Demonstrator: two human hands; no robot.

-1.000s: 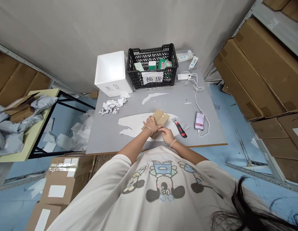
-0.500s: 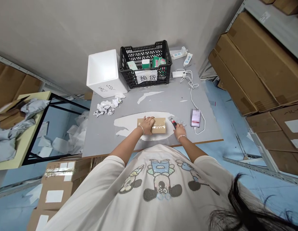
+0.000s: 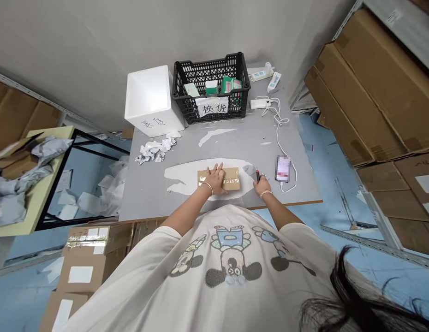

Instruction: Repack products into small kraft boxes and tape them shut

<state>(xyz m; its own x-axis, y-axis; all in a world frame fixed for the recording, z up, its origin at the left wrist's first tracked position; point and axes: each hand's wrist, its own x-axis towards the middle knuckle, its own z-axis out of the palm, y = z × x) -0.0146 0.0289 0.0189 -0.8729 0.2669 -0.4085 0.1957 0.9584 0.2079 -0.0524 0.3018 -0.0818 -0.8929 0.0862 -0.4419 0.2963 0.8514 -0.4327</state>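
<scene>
Cardboard box (image 3: pixel 231 174) is lying flat near the near edge of the table (image 3: pixel 140 196), clear tape showing on it. Taking it as the clock's centre, with twelve pointing away from the person, that edge is running across at six o'clock, partly covered by the white shirt (image 3: pixel 145 281), leaving little room there. The left hand (image 3: pixel 215 179) is pressing on the box toward nine, its fingers spreading across the top. At three o'clock the right hand (image 3: pixel 261 186) is curling round a knife (image 3: pixel 258 176), whose red end is pointing toward twelve; a small gap is separating hand and box. A white patch (image 3: pixel 181 170) is showing beneath the box. Farther toward three, a phone (image 3: pixel 283 168) is lying plugged into a white cable (image 3: pixel 277 133), with bare table between it and the right edge. At ten, crumpled paper (image 3: pixel 154 150) is sitting near the left edge. Toward twelve, a broad open stretch is lying before a black crate (image 3: pixel 239 108) holding small boxes (image 3: pixel 211 86). A white foam box (image 3: pixel 138 117) is standing at eleven, just beside the crate; power strips (image 3: pixel 263 74) are lying at one.
</scene>
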